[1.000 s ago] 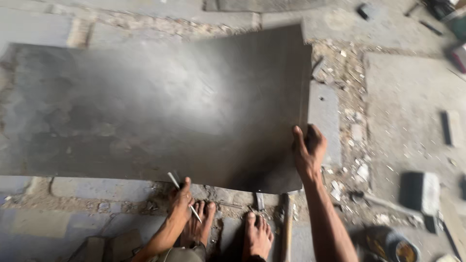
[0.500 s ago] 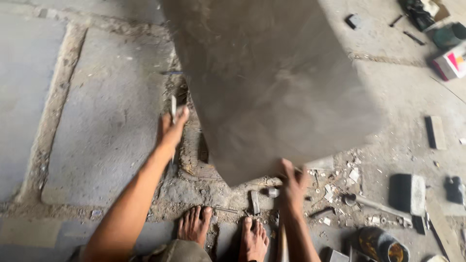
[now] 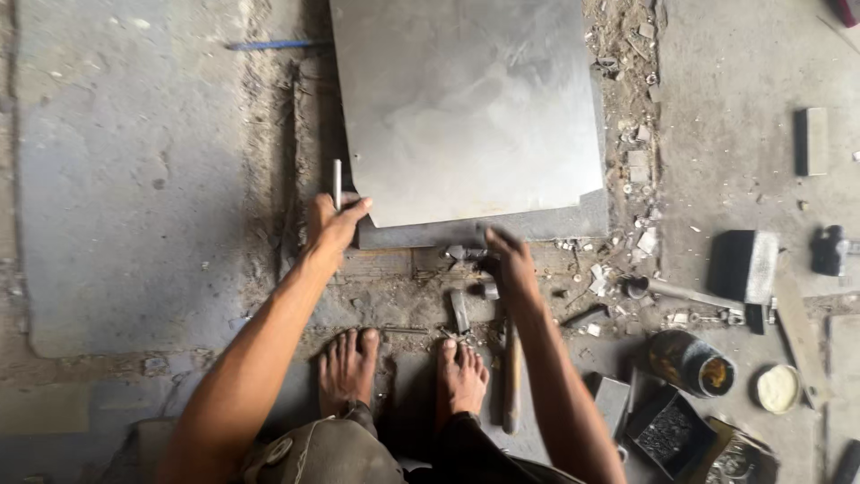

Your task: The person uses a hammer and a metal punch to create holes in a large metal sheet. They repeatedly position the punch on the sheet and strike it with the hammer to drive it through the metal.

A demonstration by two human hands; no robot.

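Sheet [image 3: 466, 108] now flat | left hand [image 3: 333, 229] at corner edge

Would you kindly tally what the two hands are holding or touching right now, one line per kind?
Metal sheets: 1, the large grey sheet on the floor, its near corner at the left hand
Thin metal rods: 1, the rod in the left hand
Metal scraps: 1, under the right hand
Total: 3
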